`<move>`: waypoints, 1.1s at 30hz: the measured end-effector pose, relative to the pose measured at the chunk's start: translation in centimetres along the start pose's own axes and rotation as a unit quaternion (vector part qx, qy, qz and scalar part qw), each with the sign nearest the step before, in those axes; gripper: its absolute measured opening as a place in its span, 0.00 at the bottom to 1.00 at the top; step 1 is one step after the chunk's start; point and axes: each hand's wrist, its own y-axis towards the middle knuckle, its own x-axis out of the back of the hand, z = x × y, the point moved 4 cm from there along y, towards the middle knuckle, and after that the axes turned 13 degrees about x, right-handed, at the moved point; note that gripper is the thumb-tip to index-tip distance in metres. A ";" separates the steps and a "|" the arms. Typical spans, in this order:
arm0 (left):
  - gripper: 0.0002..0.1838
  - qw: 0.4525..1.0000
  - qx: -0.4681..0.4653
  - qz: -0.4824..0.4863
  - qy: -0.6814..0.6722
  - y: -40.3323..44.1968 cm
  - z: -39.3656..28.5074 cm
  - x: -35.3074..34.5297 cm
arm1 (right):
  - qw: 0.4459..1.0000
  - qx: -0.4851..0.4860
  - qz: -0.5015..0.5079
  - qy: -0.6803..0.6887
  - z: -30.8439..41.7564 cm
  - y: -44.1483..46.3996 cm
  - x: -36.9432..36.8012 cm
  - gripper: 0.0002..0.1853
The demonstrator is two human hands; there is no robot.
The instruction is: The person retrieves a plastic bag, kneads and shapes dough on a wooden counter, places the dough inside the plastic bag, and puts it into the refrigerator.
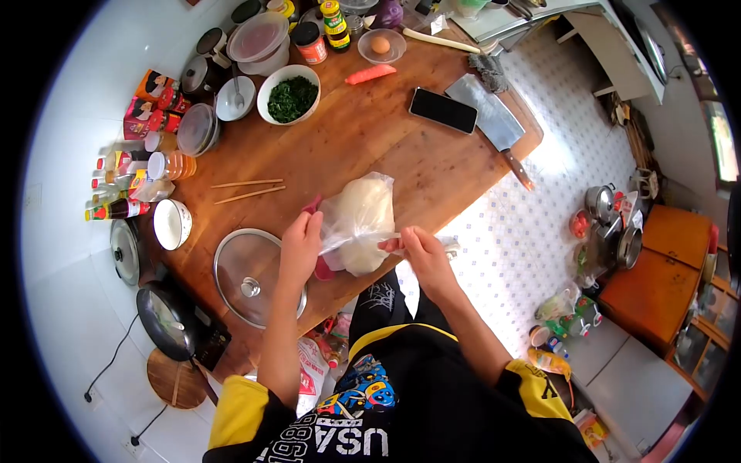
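Note:
A clear plastic bag (356, 224) with a pale, dough-like lump inside lies near the front edge of the wooden table. Its gathered plastic is stretched sideways between my two hands. On its left side, my left hand (301, 238) is closed with its fingers pinched on the plastic. My right hand (421, 251) grips a twisted end of the same bag on the right. Something pink (324, 269) shows partly from under the bag; I cannot make out what it is. Left of the bag are a glass pot lid (248, 266) and a pair of chopsticks (248, 184).
A cleaver (488, 112) lies beside a phone (443, 110), its handle over the table's right edge. Farther back are a bowl of chopped greens (290, 96) and an egg in a dish (380, 46). Bottles and jars line the left wall, above a wok (165, 320).

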 end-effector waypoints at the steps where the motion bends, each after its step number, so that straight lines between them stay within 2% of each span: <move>1: 0.15 0.988 -0.065 -0.064 0.123 0.6 0.3 0.1 | 0.972 -0.055 -0.046 0.223 -1.6 -0.2 -0.4 0.18; 2: 0.16 0.953 -0.125 -0.124 0.246 1.4 0.4 0.0 | 0.889 -0.110 -0.092 0.434 -3.5 -0.4 -0.8 0.20; 3: 0.15 0.969 -0.099 -0.117 0.194 2.5 1.0 0.7 | 0.887 -0.123 -0.114 0.429 -5.9 -0.4 0.3 0.21; 4: 0.15 0.968 -0.097 -0.119 0.197 3.3 1.4 1.1 | 0.919 -0.086 -0.105 0.370 -8.1 -0.4 1.7 0.19; 5: 0.15 0.962 -0.136 -0.158 0.176 3.9 1.5 1.6 | 0.965 -0.051 -0.129 0.224 -8.5 -0.4 2.2 0.17; 6: 0.14 0.952 -0.176 -0.197 0.153 4.6 1.8 1.9 | 0.986 -0.013 -0.148 0.071 -8.8 -0.2 2.3 0.14; 7: 0.13 0.944 -0.199 -0.229 0.128 5.4 2.8 0.8 | 0.980 -0.010 -0.173 0.094 -9.0 0.1 1.2 0.11; 8: 0.11 0.940 -0.192 -0.222 0.171 6.0 3.5 -0.8 | 0.973 -0.006 -0.196 0.118 -9.4 0.5 -0.6 0.09; 9: 0.12 0.924 -0.224 -0.227 0.209 6.8 4.6 -2.7 | 0.963 0.074 -0.252 0.053 -11.1 1.3 -2.3 0.07; 10: 0.14 0.906 -0.253 -0.228 0.250 7.7 5.7 -4.2 | 0.955 0.096 -0.281 -0.020 -11.4 2.0 -3.7 0.10; 11: 0.14 0.906 -0.249 -0.226 0.256 7.3 6.0 -5.3 | 0.960 0.070 -0.270 -0.017 -12.1 2.4 -5.9 0.11; 13: 0.21 0.870 -0.321 -0.258 0.270 5.5 5.2 -6.7 | 0.965 0.037 -0.258 -0.011 -13.3 2.8 -7.8 0.14; 15: 0.21 0.861 -0.293 -0.282 0.306 6.3 6.7 -6.4 | 0.942 0.123 -0.270 -0.156 -13.0 2.9 -8.4 0.19; 16: 0.22 0.848 -0.275 -0.307 0.335 6.6 7.1 -6.2 | 0.943 0.118 -0.270 -0.157 -13.3 3.0 -8.5 0.19; 20: 0.19 0.861 -0.267 -0.295 0.317 6.7 7.2 -5.8 | 0.932 0.146 -0.240 -0.229 -13.9 3.0 -8.8 0.17; 22: 0.16 0.902 -0.282 -0.221 0.241 6.9 6.3 -5.3 | 0.930 0.148 -0.237 -0.241 -13.5 2.7 -8.3 0.15; 24: 0.14 0.884 -0.309 -0.296 0.189 6.8 3.9 -4.2 | 0.940 0.162 -0.288 -0.085 -12.4 3.5 -5.8 0.12; 25: 0.14 0.912 -0.269 -0.264 0.163 6.9 2.9 -3.9 | 0.920 0.202 -0.292 -0.166 -9.5 4.0 -4.5 0.07; 26: 0.14 0.914 -0.262 -0.263 0.165 7.1 3.4 -4.1 | 0.922 0.195 -0.289 -0.168 -9.8 4.5 -4.7 0.07; 27: 0.14 0.876 -0.273 -0.226 0.327 7.3 3.9 -5.3 | 0.933 0.244 -0.193 -0.180 -9.7 5.3 -5.9 0.05; 28: 0.13 0.813 -0.279 -0.180 0.478 7.5 4.7 -6.3 | 0.932 0.294 -0.095 -0.189 -9.4 5.5 -7.3 0.04; 30: 0.13 0.811 -0.329 -0.206 0.437 7.1 5.1 -5.6 | 0.914 0.319 -0.094 -0.231 -8.5 5.0 -7.7 0.04; 31: 0.12 0.898 -0.251 -0.190 0.308 6.6 4.0 -4.7 | 0.957 0.208 -0.170 -0.111 -8.5 4.5 -6.8 0.05; 32: 0.11 0.958 -0.160 -0.167 0.170 6.6 4.0 -3.7 | 0.967 0.086 -0.238 0.014 -8.9 4.0 -6.2 0.05; 33: 0.10 0.944 -0.192 -0.212 0.166 7.4 4.5 -1.4 | 0.952 0.091 -0.290 -0.029 -8.4 3.3 -4.4 0.08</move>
